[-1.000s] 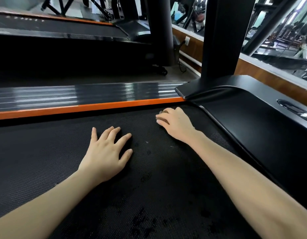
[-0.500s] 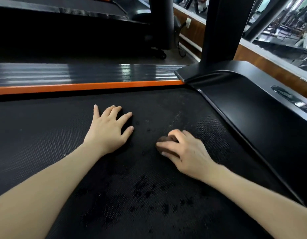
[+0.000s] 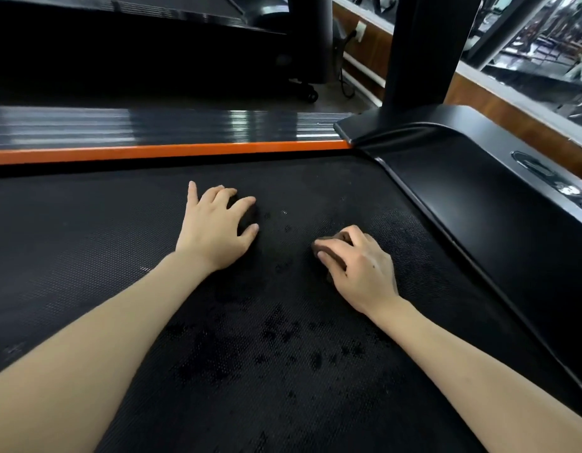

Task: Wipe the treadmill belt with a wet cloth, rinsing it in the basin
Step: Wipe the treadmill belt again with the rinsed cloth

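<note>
The black textured treadmill belt [image 3: 87,256] fills most of the view, with dark wet spots [image 3: 276,335] in the middle near me. My right hand [image 3: 358,266] grips a small brown cloth [image 3: 340,238], bunched under the curled fingers and pressed on the belt; only its edges show. My left hand [image 3: 217,227] rests flat on the belt to the left of it, fingers spread. No basin is in view.
An orange strip [image 3: 168,150] and a ribbed grey side rail [image 3: 152,125] border the belt at the far side. A black motor cover [image 3: 495,197] and an upright post [image 3: 423,50] stand on the right. Another treadmill [image 3: 136,34] lies beyond.
My right hand has drawn the cloth back from the belt's far edge by the motor cover towards me. My left hand has stayed planted on the belt.
</note>
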